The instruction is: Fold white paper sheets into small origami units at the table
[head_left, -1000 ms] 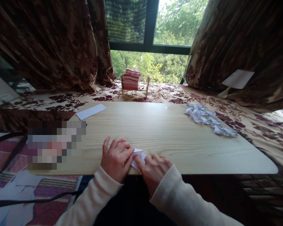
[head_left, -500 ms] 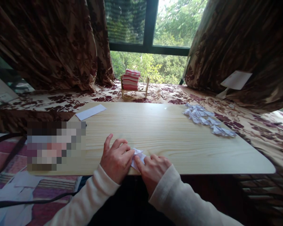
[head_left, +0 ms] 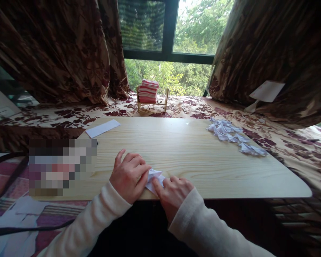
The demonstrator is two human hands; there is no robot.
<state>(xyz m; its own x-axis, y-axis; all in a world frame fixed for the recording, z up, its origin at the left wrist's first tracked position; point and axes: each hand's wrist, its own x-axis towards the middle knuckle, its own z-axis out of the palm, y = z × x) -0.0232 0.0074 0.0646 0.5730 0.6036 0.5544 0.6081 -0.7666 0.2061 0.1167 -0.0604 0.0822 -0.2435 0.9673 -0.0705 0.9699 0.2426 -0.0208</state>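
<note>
While left hand pins folded paper, right hand pressing, each grip holding it

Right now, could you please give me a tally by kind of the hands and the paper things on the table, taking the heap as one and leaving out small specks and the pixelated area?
Hands: 2 (left hand, right hand)
Folded paper at the hands: 1
Long white paper strip: 1
Heap of folded papers: 1, its overlapping pieces uncounted
Total: 5
</note>
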